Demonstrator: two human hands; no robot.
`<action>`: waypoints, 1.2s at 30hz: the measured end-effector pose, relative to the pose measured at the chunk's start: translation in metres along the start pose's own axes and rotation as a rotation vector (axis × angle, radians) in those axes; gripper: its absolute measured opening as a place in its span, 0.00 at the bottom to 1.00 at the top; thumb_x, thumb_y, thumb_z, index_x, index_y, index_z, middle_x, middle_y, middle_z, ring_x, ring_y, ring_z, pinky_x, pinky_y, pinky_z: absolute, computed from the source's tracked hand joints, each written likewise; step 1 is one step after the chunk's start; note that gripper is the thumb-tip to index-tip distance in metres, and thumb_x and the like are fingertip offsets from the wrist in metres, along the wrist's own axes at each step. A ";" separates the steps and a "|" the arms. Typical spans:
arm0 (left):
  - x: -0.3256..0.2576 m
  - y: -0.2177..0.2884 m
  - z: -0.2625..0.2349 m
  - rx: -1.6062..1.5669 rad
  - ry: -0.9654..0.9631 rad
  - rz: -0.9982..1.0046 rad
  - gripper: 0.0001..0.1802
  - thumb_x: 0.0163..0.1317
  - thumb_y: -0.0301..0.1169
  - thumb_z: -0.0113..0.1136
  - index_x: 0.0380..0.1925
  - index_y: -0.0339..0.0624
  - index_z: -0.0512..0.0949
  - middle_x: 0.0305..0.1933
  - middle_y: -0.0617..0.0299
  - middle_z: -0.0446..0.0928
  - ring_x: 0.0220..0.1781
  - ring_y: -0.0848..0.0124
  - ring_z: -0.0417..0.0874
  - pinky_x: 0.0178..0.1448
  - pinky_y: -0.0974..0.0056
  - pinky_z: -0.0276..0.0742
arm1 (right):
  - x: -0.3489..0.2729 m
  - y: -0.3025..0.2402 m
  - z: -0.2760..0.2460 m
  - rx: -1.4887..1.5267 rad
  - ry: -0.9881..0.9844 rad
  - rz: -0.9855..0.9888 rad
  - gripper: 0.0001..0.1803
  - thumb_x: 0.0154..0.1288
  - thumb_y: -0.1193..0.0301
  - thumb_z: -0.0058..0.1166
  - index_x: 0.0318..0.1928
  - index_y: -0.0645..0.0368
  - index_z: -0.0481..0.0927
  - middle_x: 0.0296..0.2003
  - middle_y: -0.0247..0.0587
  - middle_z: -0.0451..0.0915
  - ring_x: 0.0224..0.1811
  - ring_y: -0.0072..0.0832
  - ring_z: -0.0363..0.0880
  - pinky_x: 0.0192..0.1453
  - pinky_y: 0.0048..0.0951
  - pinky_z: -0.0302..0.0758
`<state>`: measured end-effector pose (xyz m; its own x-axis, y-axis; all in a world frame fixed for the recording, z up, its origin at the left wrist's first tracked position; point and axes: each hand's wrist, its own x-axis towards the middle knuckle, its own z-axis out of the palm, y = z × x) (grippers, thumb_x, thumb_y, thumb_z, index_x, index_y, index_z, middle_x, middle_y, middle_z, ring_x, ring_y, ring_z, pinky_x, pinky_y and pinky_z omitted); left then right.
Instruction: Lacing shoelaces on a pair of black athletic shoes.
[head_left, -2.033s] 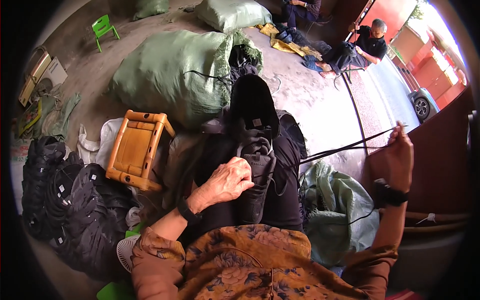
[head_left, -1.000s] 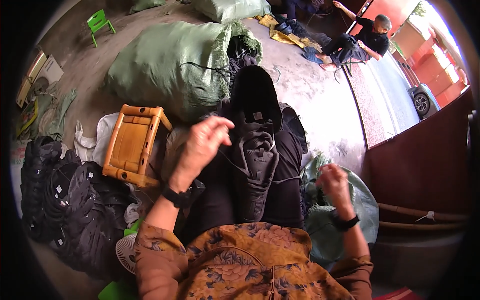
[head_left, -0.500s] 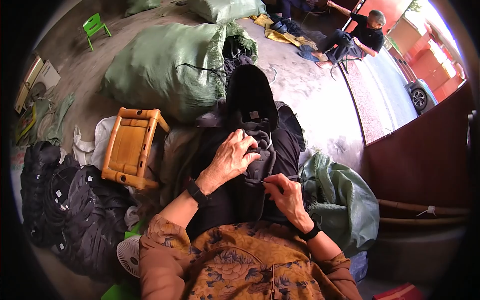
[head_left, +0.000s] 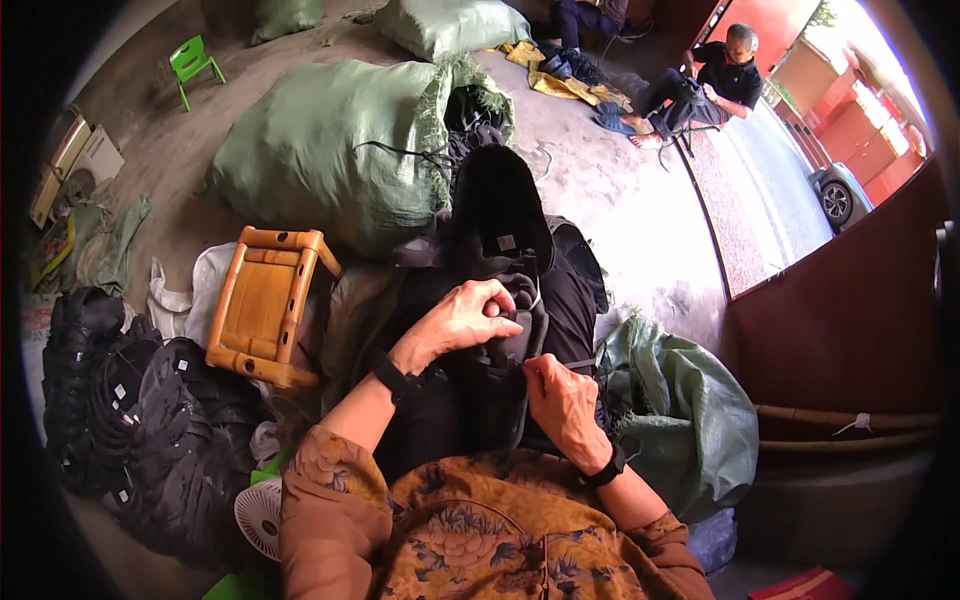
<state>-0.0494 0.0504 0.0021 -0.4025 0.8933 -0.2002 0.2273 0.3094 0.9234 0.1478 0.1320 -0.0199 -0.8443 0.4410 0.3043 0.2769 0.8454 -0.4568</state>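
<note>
A black cap (head_left: 497,205) with a long brim and a small white label lies across my lap, its brim pointing away from me. My left hand (head_left: 465,322) is closed over the cap's middle, thumb and fingers pinching the dark fabric. Just to the right and nearer me, my right hand (head_left: 566,405) pinches a thin black strap (head_left: 578,364) at the cap's side. My fingers partly hide the strap and the fabric under them.
A bamboo stool (head_left: 262,305) stands left, beyond a heap of black caps (head_left: 180,440). Ahead lies a full green woven sack (head_left: 320,150); a slack green sack (head_left: 680,420) is at my right. A small fan (head_left: 260,515) is by my left elbow. A person (head_left: 725,80) sits at far right.
My left hand's fingers have drawn together lower on the cap. My right hand has shifted slightly left and turned, still pinching the strap. The far person's raised arm has come down.
</note>
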 end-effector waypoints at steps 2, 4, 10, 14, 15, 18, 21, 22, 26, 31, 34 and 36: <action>0.002 -0.009 0.003 -0.045 0.039 0.062 0.19 0.46 0.34 0.74 0.36 0.39 0.80 0.25 0.73 0.69 0.31 0.81 0.69 0.38 0.71 0.70 | 0.002 -0.001 -0.001 0.021 -0.007 0.015 0.04 0.63 0.70 0.56 0.35 0.55 0.76 0.29 0.44 0.83 0.27 0.44 0.82 0.26 0.40 0.75; 0.001 -0.009 0.004 -0.118 0.034 0.090 0.19 0.46 0.34 0.75 0.37 0.39 0.80 0.26 0.73 0.69 0.31 0.81 0.68 0.39 0.72 0.69 | 0.003 0.002 0.000 0.073 -0.010 0.041 0.04 0.63 0.71 0.57 0.35 0.57 0.77 0.25 0.42 0.82 0.24 0.38 0.82 0.25 0.36 0.75; 0.006 -0.014 0.010 0.228 0.066 0.197 0.20 0.55 0.42 0.66 0.40 0.39 0.79 0.40 0.51 0.82 0.46 0.57 0.83 0.50 0.58 0.76 | 0.019 0.015 0.005 0.773 -0.323 0.348 0.05 0.63 0.73 0.58 0.37 0.62 0.80 0.20 0.36 0.80 0.20 0.19 0.78 0.25 0.22 0.74; 0.014 -0.015 0.005 0.334 -0.083 0.107 0.25 0.59 0.48 0.60 0.47 0.40 0.80 0.44 0.45 0.82 0.49 0.52 0.83 0.54 0.56 0.76 | 0.018 0.008 0.003 0.684 -0.276 0.382 0.08 0.62 0.71 0.62 0.32 0.63 0.79 0.19 0.37 0.81 0.19 0.21 0.79 0.24 0.22 0.74; 0.014 -0.011 0.004 0.352 -0.089 0.097 0.25 0.58 0.47 0.60 0.48 0.39 0.81 0.43 0.44 0.82 0.48 0.52 0.83 0.53 0.56 0.76 | 0.017 0.009 0.005 0.683 -0.278 0.379 0.08 0.62 0.71 0.62 0.32 0.63 0.79 0.19 0.37 0.81 0.19 0.21 0.79 0.24 0.22 0.74; 0.014 -0.004 0.004 0.304 -0.093 0.077 0.24 0.58 0.45 0.60 0.46 0.38 0.81 0.42 0.44 0.82 0.47 0.54 0.84 0.52 0.57 0.76 | 0.017 0.010 0.011 0.583 -0.214 0.346 0.13 0.59 0.66 0.66 0.31 0.62 0.78 0.19 0.37 0.81 0.18 0.24 0.80 0.23 0.27 0.74; 0.013 -0.004 0.003 0.241 -0.129 0.017 0.23 0.58 0.44 0.60 0.45 0.37 0.82 0.40 0.45 0.83 0.44 0.58 0.84 0.51 0.60 0.76 | 0.023 -0.002 0.012 0.136 -0.081 -0.023 0.19 0.59 0.57 0.64 0.27 0.59 0.74 0.17 0.42 0.78 0.17 0.41 0.78 0.20 0.38 0.72; 0.014 -0.008 0.003 0.241 -0.123 0.016 0.23 0.58 0.44 0.60 0.45 0.37 0.82 0.40 0.45 0.83 0.44 0.58 0.84 0.51 0.60 0.76 | 0.025 -0.005 0.011 0.138 -0.083 -0.029 0.19 0.59 0.57 0.64 0.27 0.59 0.74 0.17 0.42 0.78 0.17 0.41 0.78 0.20 0.38 0.72; 0.011 -0.018 0.009 0.169 -0.075 0.105 0.22 0.58 0.39 0.62 0.48 0.36 0.79 0.41 0.47 0.82 0.45 0.63 0.83 0.51 0.62 0.76 | 0.032 -0.009 0.005 -0.090 -0.105 -0.184 0.17 0.66 0.60 0.56 0.25 0.57 0.71 0.16 0.44 0.76 0.18 0.45 0.78 0.19 0.42 0.70; -0.021 -0.017 0.015 0.195 0.366 0.552 0.21 0.55 0.25 0.64 0.50 0.39 0.76 0.42 0.56 0.78 0.46 0.60 0.79 0.48 0.59 0.77 | 0.065 0.009 -0.030 0.295 -0.043 -0.084 0.14 0.67 0.64 0.54 0.27 0.58 0.73 0.16 0.46 0.78 0.16 0.38 0.79 0.19 0.35 0.74; -0.062 0.005 0.029 0.218 0.278 0.513 0.21 0.54 0.26 0.66 0.49 0.39 0.76 0.37 0.57 0.77 0.38 0.60 0.79 0.46 0.59 0.76 | 0.089 -0.044 -0.105 1.287 -0.108 0.209 0.17 0.76 0.61 0.42 0.37 0.63 0.73 0.23 0.51 0.82 0.22 0.35 0.82 0.29 0.32 0.81; -0.062 -0.002 0.044 0.308 0.261 0.532 0.13 0.59 0.30 0.63 0.45 0.43 0.79 0.35 0.58 0.79 0.36 0.62 0.81 0.44 0.57 0.76 | 0.092 -0.082 -0.131 2.102 -0.148 -0.013 0.22 0.78 0.59 0.34 0.37 0.66 0.70 0.31 0.62 0.81 0.27 0.45 0.83 0.33 0.40 0.82</action>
<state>0.0144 0.0091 -0.0014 -0.3583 0.8535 0.3783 0.6818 -0.0376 0.7306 0.1081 0.1429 0.1549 -0.8921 0.3285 0.3103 -0.4484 -0.7284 -0.5180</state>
